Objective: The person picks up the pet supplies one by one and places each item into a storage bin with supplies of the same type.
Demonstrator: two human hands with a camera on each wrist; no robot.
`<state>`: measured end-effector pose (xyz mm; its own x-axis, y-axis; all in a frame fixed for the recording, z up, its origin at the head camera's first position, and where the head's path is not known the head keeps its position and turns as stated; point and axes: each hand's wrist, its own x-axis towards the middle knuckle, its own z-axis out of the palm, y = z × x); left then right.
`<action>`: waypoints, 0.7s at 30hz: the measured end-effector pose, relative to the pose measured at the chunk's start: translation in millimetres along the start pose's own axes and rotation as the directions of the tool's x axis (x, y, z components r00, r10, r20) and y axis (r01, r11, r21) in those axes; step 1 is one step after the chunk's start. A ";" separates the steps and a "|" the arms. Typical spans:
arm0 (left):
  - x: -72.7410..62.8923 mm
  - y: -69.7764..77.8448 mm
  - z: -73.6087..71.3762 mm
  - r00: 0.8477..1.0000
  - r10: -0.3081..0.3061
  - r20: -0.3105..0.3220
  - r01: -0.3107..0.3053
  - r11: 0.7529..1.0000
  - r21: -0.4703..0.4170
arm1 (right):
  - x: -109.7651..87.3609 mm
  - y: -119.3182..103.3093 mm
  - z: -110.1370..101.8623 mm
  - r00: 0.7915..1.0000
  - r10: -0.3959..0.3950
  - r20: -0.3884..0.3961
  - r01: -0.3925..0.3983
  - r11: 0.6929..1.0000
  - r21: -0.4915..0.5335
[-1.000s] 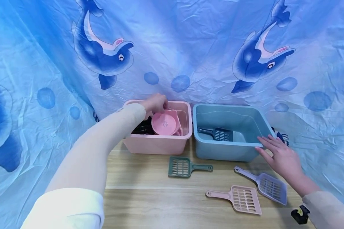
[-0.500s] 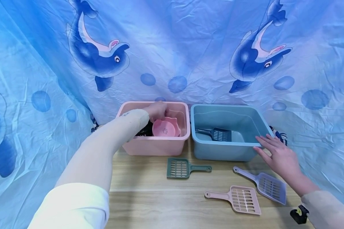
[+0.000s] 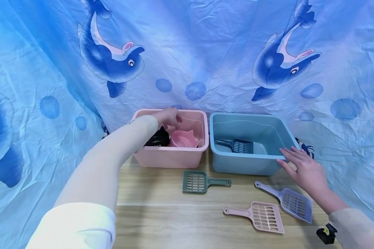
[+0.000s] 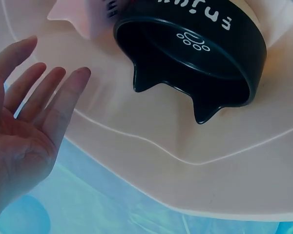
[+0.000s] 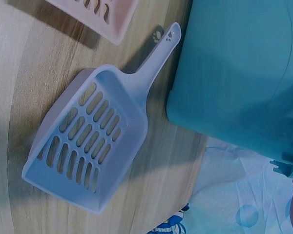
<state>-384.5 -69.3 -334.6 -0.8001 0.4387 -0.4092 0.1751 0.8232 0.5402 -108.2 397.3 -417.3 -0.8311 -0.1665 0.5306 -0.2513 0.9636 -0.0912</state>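
Observation:
Over the pink bin (image 3: 171, 158) my left hand (image 3: 169, 117) hovers with loose fingers and holds nothing. Inside that bin lie a pink cat-eared bowl (image 3: 184, 139) and a black cat-eared bowl (image 3: 159, 137). The left wrist view shows the black bowl (image 4: 205, 63) tilted, a paw print inside it, with my spread fingers (image 4: 71, 92) apart from it. My right hand (image 3: 306, 169) rests on the front right corner of the blue bin (image 3: 246, 166), fingers extended over its rim. A dark blue litter scoop (image 3: 241, 146) lies in the blue bin.
On the wooden table (image 3: 162, 221) lie a green litter scoop (image 3: 196, 182), a pink litter scoop (image 3: 265, 216) and a lavender litter scoop (image 3: 294, 203). A blue dolphin-print curtain (image 3: 180, 45) hangs close behind the bins.
My left hand has let go of the pink bowl, which now sits lower in the pink bin, and has risen slightly. The right hand stays on the blue bin's rim.

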 end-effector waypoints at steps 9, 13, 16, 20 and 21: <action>-30.4 13.6 -31.4 0.998 0.030 0.058 -0.029 0.999 -0.015 | -2.5 0.0 1.4 1.000 -0.009 -0.004 0.009 1.000 -0.004; -50.6 21.2 -47.1 0.998 0.035 0.048 -0.034 0.999 -0.022 | -2.6 0.9 2.9 0.999 -0.026 -0.021 0.026 1.000 -0.004; -68.7 25.9 -58.2 0.999 0.046 0.021 -0.046 0.999 -0.006 | -2.6 0.9 3.1 1.000 -0.025 -0.018 0.025 1.000 -0.008; -96.5 27.4 -69.6 0.997 0.071 -0.044 -0.069 0.997 0.044 | -1.2 -0.6 2.0 1.000 -0.015 0.005 0.015 1.000 -0.010; -103.0 26.0 -71.1 0.995 0.081 -0.065 -0.077 0.995 0.067 | -0.7 -1.0 1.6 1.000 -0.014 0.010 0.014 1.000 -0.012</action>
<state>-338.4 -118.7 -226.1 -0.8190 0.4796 -0.3150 0.2739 0.8091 0.5199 -108.1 396.1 -418.9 -0.8326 -0.1821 0.5231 -0.2571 0.9636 -0.0736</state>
